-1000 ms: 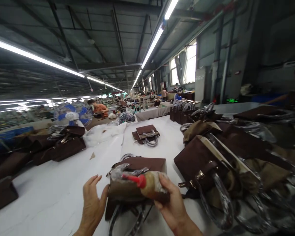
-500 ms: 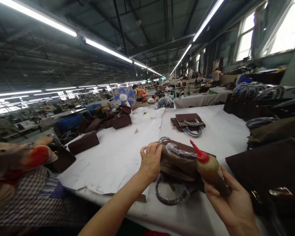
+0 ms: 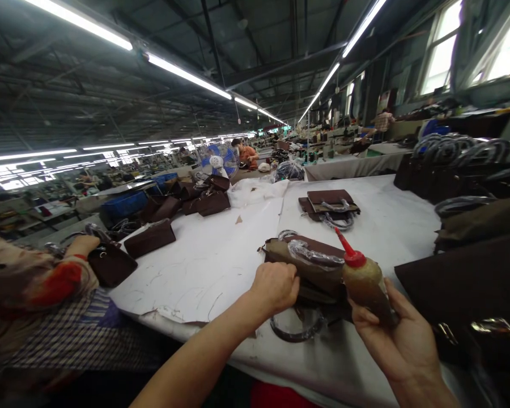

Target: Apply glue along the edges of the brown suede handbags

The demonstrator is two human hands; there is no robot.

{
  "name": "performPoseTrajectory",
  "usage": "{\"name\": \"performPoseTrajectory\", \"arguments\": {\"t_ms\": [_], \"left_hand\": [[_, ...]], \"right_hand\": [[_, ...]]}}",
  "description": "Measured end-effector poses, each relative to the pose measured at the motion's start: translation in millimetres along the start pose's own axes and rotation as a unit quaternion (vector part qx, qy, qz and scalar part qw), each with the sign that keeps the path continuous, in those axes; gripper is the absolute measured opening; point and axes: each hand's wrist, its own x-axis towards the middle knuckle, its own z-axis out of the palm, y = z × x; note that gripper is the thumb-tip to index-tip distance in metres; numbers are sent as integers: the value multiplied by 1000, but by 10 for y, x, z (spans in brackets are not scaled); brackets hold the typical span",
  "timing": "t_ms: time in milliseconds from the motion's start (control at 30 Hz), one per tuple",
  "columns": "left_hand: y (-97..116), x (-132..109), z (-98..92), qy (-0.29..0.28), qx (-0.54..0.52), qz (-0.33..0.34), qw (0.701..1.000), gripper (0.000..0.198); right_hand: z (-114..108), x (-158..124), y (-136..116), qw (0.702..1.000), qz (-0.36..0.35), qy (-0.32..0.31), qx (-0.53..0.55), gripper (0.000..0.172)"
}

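A brown handbag (image 3: 312, 266) with plastic-wrapped handles lies on the white-covered table (image 3: 221, 266) in front of me. My left hand (image 3: 274, 288) is closed, gripping the bag's near left edge. My right hand (image 3: 393, 337) is wrapped round a squeeze bottle (image 3: 363, 277) of tan glue with a red pointed nozzle, held upright just right of the bag. One dark handle loop (image 3: 297, 328) hangs toward the table's near edge.
Another brown bag (image 3: 329, 205) lies farther back. Piles of dark bags (image 3: 471, 272) crowd the right side, and more bags (image 3: 204, 199) sit at the far left. A co-worker's hand (image 3: 83, 245) and patterned sleeve (image 3: 34, 294) rest at left. A blue fan (image 3: 217, 160) stands behind.
My left hand slid down from the top of the bag to its near left edge and closed into a grip. The bottle stayed upright in my right hand. The view shifted slightly.
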Motion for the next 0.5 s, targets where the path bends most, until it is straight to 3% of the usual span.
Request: {"name": "performPoseTrajectory", "arguments": {"t_ms": [300,400,500], "left_hand": [[72,50,71,-34,-31,4,999,31],[111,116,277,-27,-78,47,995,36],[142,186,581,-5,-194,86,977,47]], "right_hand": [[-15,-8,6,1000,17,-14,18,20],[-67,6,72,999,29,-31,22,22],[-135,8,235,998,44,-46,11,24]]}}
